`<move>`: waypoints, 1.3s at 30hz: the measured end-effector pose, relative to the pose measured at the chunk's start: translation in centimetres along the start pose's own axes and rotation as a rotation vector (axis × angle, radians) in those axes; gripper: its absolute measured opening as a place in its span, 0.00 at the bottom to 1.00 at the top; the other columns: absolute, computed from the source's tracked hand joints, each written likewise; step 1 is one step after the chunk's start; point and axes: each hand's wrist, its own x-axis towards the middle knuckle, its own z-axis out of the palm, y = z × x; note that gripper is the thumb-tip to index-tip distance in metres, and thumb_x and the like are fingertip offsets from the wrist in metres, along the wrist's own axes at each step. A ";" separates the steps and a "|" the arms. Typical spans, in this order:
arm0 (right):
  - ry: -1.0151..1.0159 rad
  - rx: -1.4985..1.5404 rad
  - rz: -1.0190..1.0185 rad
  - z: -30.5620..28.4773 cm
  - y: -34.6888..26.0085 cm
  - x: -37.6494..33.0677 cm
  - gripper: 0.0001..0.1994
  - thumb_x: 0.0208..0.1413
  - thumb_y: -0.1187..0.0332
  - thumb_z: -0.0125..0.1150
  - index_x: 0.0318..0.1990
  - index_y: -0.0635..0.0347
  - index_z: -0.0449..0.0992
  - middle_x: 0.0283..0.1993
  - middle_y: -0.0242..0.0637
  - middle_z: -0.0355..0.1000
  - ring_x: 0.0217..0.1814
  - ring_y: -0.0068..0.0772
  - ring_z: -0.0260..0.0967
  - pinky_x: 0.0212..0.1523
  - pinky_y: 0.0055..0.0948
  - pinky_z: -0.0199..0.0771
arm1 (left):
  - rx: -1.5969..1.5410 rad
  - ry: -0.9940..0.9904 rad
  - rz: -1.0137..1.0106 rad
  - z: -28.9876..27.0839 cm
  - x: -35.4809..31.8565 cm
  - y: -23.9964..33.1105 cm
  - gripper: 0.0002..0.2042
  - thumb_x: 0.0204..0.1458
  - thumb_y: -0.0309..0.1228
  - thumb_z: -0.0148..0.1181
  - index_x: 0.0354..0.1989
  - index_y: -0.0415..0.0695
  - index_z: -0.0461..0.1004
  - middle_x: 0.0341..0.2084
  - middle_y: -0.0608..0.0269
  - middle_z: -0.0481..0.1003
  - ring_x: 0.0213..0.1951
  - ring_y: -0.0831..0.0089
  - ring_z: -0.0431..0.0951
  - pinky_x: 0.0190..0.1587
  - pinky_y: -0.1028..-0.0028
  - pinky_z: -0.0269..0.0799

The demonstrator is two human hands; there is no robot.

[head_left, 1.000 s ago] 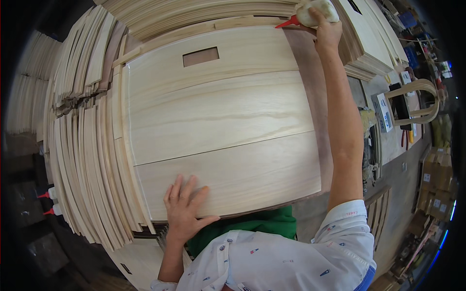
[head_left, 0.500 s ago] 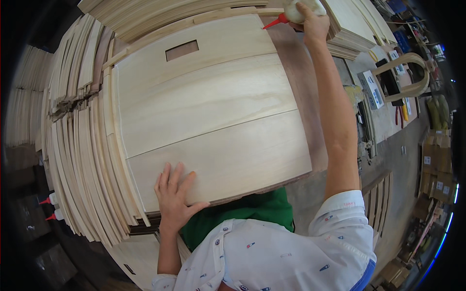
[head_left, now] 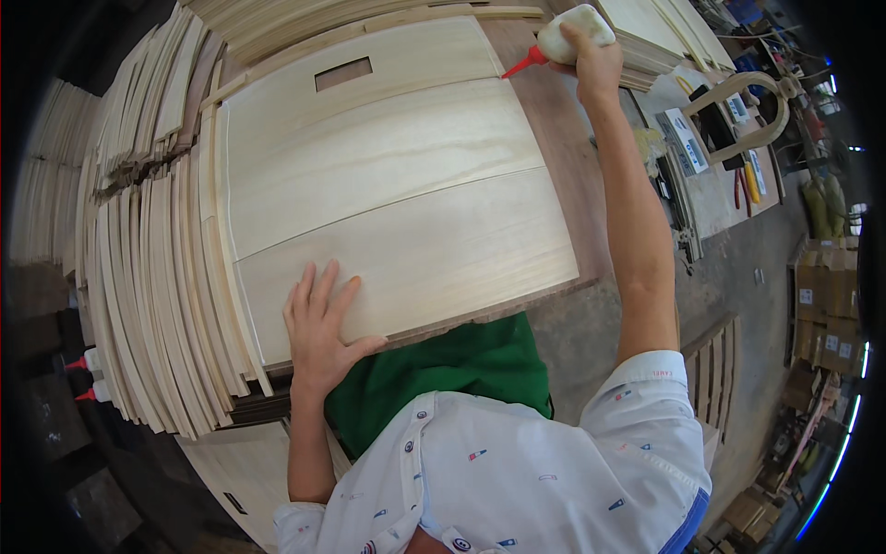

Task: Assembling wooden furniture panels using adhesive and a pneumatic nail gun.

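Part of the white bottle [head_left: 580, 33] is covered by the right grip [head_left: 599, 68]. By its near left corner, the pale panel [head_left: 392, 185] is partly hidden by the left grip [head_left: 320, 334]. The far wood pile [head_left: 277, 26] is cut off by the view's top edge.

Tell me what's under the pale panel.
A brown board shows beyond the right edge of the panel; brown shows through its slot. The rest underneath is covered.
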 end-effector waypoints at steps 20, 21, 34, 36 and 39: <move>-0.005 -0.071 0.066 -3.8 -4.3 -8.4 0.19 0.51 0.66 0.66 0.48 0.67 0.73 0.41 0.42 0.76 0.36 0.36 0.78 0.22 0.30 0.83 | -0.018 0.041 0.010 0.4 -0.2 0.0 0.40 0.33 0.47 0.72 0.59 0.48 0.70 0.67 0.57 0.59 0.69 0.53 0.50 0.67 0.53 0.45; 0.003 -0.055 0.055 -3.9 -4.6 -8.8 0.17 0.51 0.67 0.66 0.46 0.68 0.74 0.40 0.43 0.76 0.33 0.36 0.78 0.20 0.29 0.82 | -0.023 0.038 0.010 0.4 -0.2 0.0 0.40 0.33 0.47 0.72 0.59 0.48 0.70 0.67 0.57 0.59 0.69 0.53 0.50 0.67 0.53 0.45; 0.053 -0.052 0.042 -6.7 -6.4 -13.2 0.17 0.51 0.67 0.66 0.45 0.71 0.73 0.38 0.45 0.76 0.32 0.37 0.78 0.19 0.28 0.82 | -0.030 0.054 0.015 0.4 -0.3 0.0 0.39 0.33 0.45 0.73 0.60 0.49 0.69 0.67 0.58 0.59 0.70 0.54 0.50 0.68 0.54 0.44; 0.035 -0.068 0.056 -7.3 -6.6 -13.7 0.17 0.51 0.67 0.66 0.45 0.71 0.73 0.38 0.45 0.76 0.32 0.37 0.78 0.19 0.28 0.82 | -0.032 0.055 0.016 0.5 -0.3 0.0 0.39 0.34 0.45 0.73 0.60 0.49 0.69 0.67 0.58 0.59 0.70 0.54 0.50 0.68 0.54 0.44; 0.026 -0.077 0.089 -7.9 -6.8 -14.7 0.18 0.52 0.67 0.66 0.45 0.70 0.73 0.39 0.45 0.76 0.32 0.37 0.78 0.19 0.28 0.81 | -0.033 0.069 0.028 0.6 -0.4 -0.1 0.38 0.36 0.47 0.72 0.59 0.49 0.69 0.66 0.58 0.59 0.69 0.54 0.51 0.68 0.53 0.44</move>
